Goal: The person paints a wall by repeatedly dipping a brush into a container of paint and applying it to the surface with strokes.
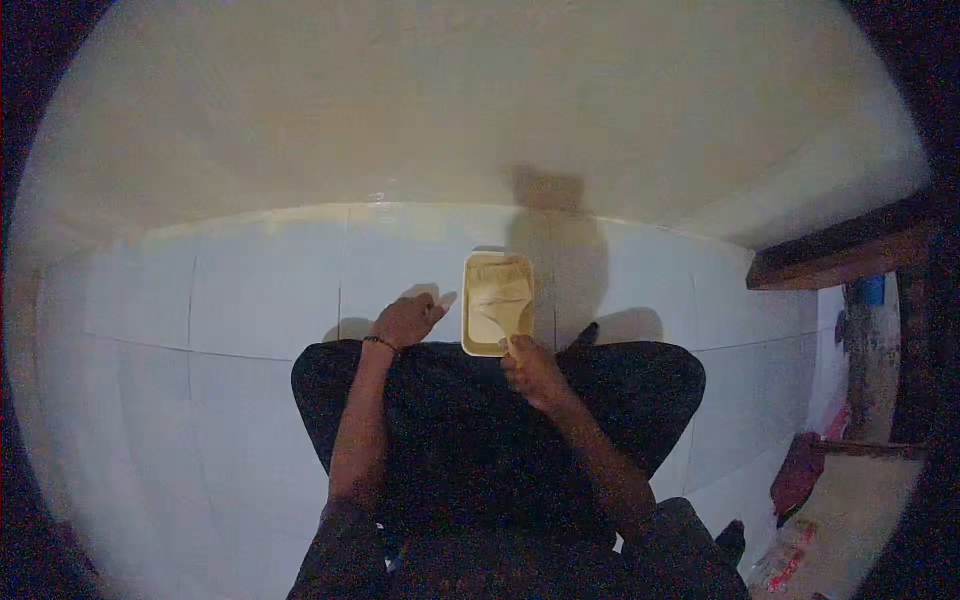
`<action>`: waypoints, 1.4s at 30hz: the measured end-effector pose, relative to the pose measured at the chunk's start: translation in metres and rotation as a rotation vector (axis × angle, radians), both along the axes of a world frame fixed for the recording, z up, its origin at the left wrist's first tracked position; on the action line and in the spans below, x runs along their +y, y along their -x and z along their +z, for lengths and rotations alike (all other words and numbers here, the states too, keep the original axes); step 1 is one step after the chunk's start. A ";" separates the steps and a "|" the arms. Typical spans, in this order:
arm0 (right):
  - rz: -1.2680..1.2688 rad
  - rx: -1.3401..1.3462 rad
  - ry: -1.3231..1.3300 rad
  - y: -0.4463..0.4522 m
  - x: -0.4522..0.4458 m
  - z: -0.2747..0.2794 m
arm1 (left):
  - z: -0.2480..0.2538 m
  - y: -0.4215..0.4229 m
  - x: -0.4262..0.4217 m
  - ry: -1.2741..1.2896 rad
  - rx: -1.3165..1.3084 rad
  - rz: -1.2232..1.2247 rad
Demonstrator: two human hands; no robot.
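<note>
A wide, flat paintbrush (510, 300) is held by its handle in my right hand (532, 374), whose fingers are wrapped round it. Its broad head lies over a small, pale yellow rectangular tray (466, 335) on the floor in front of my crossed legs. Whether the bristles touch the tray's bottom I cannot tell. Just left of the tray is my left hand (408, 320), loosely curled with one finger stretched toward the tray's side. It holds nothing that I can see, and a dark band circles its wrist.
A cream wall (400, 110) rises beyond the pale floor tiles (265, 270), with shadows cast across both. A brown wooden edge (840, 255) juts in at the right. Lower right lie a dark red cloth (797, 475) and a red-and-white packet (787, 560).
</note>
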State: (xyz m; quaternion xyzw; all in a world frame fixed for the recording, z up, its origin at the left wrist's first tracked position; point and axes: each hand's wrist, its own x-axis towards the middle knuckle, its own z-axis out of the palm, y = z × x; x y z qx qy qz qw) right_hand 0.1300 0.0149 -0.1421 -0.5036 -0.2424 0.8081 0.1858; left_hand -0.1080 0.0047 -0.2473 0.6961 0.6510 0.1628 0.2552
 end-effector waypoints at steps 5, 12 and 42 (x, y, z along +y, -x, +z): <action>-0.065 0.012 0.065 0.001 0.001 -0.010 | 0.070 -0.018 0.006 0.344 0.071 0.052; -0.146 0.144 0.163 0.009 -0.001 -0.016 | 0.029 -0.012 0.000 0.057 -0.019 0.051; -0.012 0.106 -0.077 0.012 0.013 -0.032 | 0.001 -0.021 -0.046 -0.041 -0.033 0.010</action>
